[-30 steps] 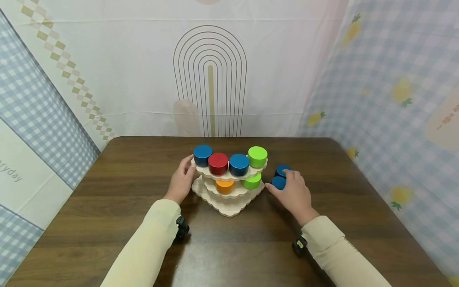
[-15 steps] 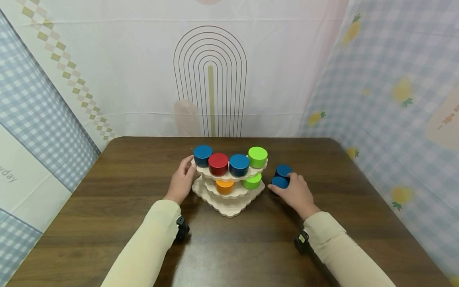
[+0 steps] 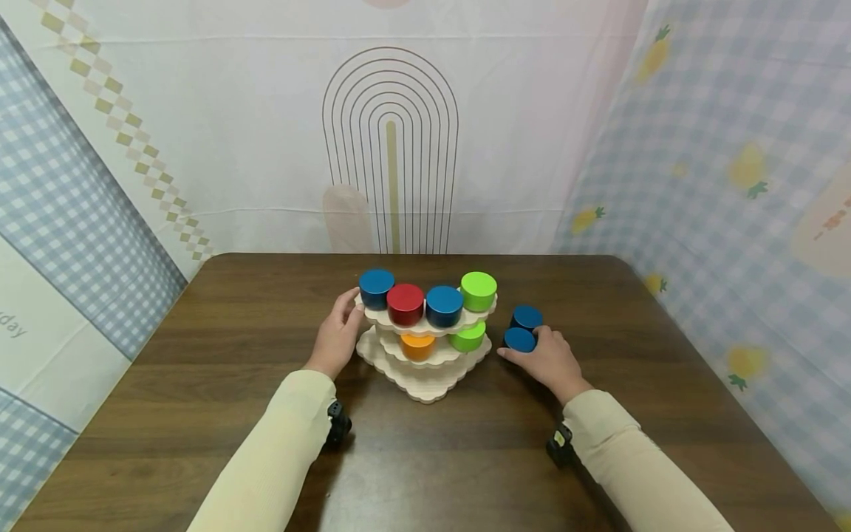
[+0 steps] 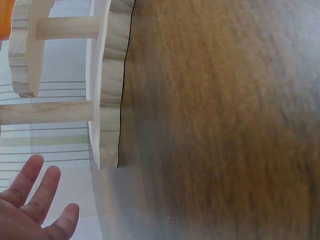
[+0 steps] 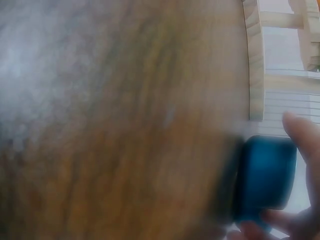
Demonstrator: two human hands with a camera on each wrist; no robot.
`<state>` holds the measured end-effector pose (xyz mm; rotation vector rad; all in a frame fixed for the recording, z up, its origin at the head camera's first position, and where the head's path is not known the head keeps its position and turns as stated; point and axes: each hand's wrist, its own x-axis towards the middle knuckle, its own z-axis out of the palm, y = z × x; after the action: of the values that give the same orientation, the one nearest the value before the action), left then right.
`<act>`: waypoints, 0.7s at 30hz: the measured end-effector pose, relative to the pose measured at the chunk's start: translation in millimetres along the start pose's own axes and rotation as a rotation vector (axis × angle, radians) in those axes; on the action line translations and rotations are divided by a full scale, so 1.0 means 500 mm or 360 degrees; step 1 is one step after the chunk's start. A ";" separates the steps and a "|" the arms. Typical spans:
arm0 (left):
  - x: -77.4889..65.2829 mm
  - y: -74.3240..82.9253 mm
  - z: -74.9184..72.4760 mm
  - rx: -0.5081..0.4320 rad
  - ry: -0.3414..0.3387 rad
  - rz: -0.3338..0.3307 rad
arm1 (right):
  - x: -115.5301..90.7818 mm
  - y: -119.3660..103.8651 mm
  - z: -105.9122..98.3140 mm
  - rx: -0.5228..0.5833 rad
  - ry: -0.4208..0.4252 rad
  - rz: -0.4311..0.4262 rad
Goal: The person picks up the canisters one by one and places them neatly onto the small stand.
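Observation:
A wooden tiered stand (image 3: 425, 384) with scalloped shelves stands mid-table. Its top shelf carries a red cylinder block (image 3: 405, 304), two blue ones and a lime-green one (image 3: 479, 291). Orange (image 3: 417, 347) and lime-green (image 3: 468, 337) blocks sit on the shelf below. My left hand (image 3: 335, 336) holds the top shelf's left edge with thumb and index; its other fingers (image 4: 42, 195) spread out beside the stand. On the table to the right, my right hand (image 3: 552, 362) grips a blue cylinder block (image 3: 519, 340) between thumb and fingers. Close behind it is another blue block (image 3: 527, 318).
The dark wooden table (image 3: 425, 473) stretches around the stand, with its back edge near a patterned white curtain (image 3: 266, 133). A blue checked curtain (image 3: 718, 222) borders the right side. Both wrists wear small black cameras.
My right hand has drawn back slightly to the right and toward me, its fingers off the rear blue block and now round the front one. The left hand and the stand stay still.

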<state>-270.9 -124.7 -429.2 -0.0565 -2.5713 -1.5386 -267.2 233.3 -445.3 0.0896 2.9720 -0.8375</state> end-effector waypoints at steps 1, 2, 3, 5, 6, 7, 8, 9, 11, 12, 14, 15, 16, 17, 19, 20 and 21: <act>0.000 -0.001 0.000 0.0000 -0.0001 0.0003 | 0.000 0.000 0.000 -0.0006 -0.0002 0.0000; 0.001 -0.001 0.000 -0.0002 -0.0001 0.0003 | 0.001 0.000 0.001 -0.0016 -0.0005 0.0001; 0.001 -0.001 0.001 -0.0004 0.0001 0.0000 | 0.001 -0.001 0.001 -0.0027 -0.0009 0.0001; 0.001 -0.002 0.001 -0.0007 0.0004 -0.0002 | 0.003 0.000 0.002 -0.0063 -0.0015 -0.0005; 0.001 -0.002 0.001 -0.0007 0.0004 -0.0002 | 0.003 -0.001 0.002 -0.0078 -0.0016 -0.0010; 0.002 -0.002 0.001 -0.0007 0.0003 0.0001 | 0.004 0.000 0.003 -0.0097 -0.0016 -0.0014; 0.002 -0.002 0.002 -0.0006 0.0005 -0.0002 | 0.004 0.000 0.003 -0.0113 -0.0017 -0.0019; 0.002 -0.002 0.002 -0.0005 0.0005 -0.0006 | 0.004 0.000 0.003 -0.0124 -0.0016 -0.0023; 0.001 -0.002 0.002 -0.0005 -0.0002 -0.0011 | 0.005 0.000 0.004 -0.0137 -0.0014 -0.0030; 0.001 -0.002 0.001 -0.0006 -0.0007 -0.0013 | 0.005 0.000 0.004 -0.0140 -0.0012 -0.0031; 0.001 -0.002 0.001 -0.0009 -0.0011 -0.0021 | 0.005 0.000 0.005 -0.0137 -0.0012 -0.0029; 0.001 -0.002 0.001 -0.0012 -0.0014 -0.0022 | 0.005 0.000 0.005 -0.0130 -0.0012 -0.0028; 0.001 -0.002 0.001 -0.0015 -0.0017 -0.0022 | 0.005 0.000 0.005 -0.0123 -0.0012 -0.0029; 0.001 -0.002 0.001 -0.0015 -0.0019 -0.0020 | 0.004 0.000 0.004 -0.0110 -0.0011 -0.0031; 0.001 -0.002 0.001 -0.0018 -0.0020 -0.0018 | 0.004 0.000 0.004 -0.0083 -0.0005 -0.0036; 0.001 -0.001 0.001 -0.0020 -0.0021 -0.0017 | 0.003 -0.001 0.003 -0.0068 -0.0002 -0.0040; 0.001 -0.001 0.000 -0.0020 -0.0023 -0.0016 | 0.002 -0.002 0.003 -0.0055 0.0001 -0.0042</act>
<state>-271.5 -124.8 -429.8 -0.0559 -2.5769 -1.5638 -268.1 231.6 -446.2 0.0489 2.9934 -0.7882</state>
